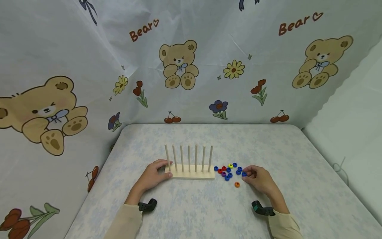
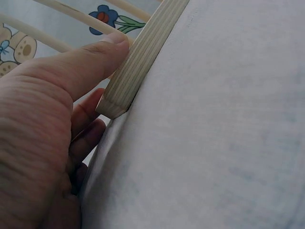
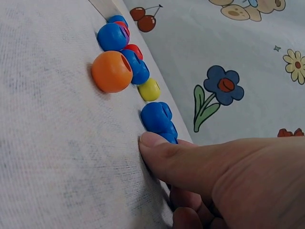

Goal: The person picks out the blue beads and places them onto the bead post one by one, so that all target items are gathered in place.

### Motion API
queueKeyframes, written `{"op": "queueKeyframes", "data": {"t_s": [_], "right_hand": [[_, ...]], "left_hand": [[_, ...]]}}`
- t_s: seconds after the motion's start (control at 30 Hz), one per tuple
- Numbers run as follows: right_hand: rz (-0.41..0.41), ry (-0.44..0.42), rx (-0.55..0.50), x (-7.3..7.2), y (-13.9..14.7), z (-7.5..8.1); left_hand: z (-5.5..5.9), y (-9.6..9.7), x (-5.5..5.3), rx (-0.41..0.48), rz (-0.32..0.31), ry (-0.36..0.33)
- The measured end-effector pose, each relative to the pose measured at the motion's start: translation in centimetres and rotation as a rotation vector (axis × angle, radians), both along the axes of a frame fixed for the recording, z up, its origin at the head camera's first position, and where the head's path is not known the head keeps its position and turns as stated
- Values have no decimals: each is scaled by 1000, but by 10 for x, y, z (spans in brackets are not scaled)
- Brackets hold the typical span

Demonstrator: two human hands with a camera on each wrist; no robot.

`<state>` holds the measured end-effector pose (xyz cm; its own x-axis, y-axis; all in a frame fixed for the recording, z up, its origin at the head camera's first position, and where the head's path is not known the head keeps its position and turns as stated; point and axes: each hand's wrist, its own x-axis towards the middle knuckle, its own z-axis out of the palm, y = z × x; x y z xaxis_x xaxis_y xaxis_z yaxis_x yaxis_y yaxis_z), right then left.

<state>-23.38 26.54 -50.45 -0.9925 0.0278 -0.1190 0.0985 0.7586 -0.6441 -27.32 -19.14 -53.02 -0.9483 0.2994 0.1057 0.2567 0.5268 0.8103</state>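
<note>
My left hand (image 1: 154,174) grips the left end of a pale wooden peg rack (image 1: 191,176), thumb at its front and fingers around the back. Several bare upright pegs stand on its base. In the left wrist view the thumb presses on the base (image 2: 143,59). At the right of the bead group, my right hand (image 1: 260,179) pinches a blue bead (image 1: 244,174) between thumb and fingers, low at the tabletop. The right wrist view shows the thumb (image 3: 164,150) covering most of that bead, close to other blue beads (image 3: 153,117).
Loose beads lie right of the rack: several blue ones, two red beads (image 1: 224,168), a purple bead (image 1: 223,174) and a yellow bead (image 1: 230,166). An orange bead (image 1: 237,184) sits nearer the front. Behind the table (image 1: 191,212) hangs a bear-print cloth (image 1: 203,99).
</note>
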Motion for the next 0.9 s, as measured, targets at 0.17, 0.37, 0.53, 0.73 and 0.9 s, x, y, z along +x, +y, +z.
{"op": "queueKeyframes", "data": {"t_s": [0.17, 0.37, 0.53, 0.73, 0.9], "right_hand": [[-10, -5, 5, -5, 0, 1], [1, -29, -9, -3, -2, 3], [7, -25, -11, -1, -2, 6], [30, -4, 17, -4, -2, 16], [74, 82, 31, -10, -2, 34]], "left_hand": [[1, 0, -3, -8, 6, 25], [-1, -1, -1, -29, 17, 15], [-2, 0, 1, -26, 3, 16], [-4, -1, 0, -24, 8, 21], [-3, -1, 0, -17, 3, 15]]}}
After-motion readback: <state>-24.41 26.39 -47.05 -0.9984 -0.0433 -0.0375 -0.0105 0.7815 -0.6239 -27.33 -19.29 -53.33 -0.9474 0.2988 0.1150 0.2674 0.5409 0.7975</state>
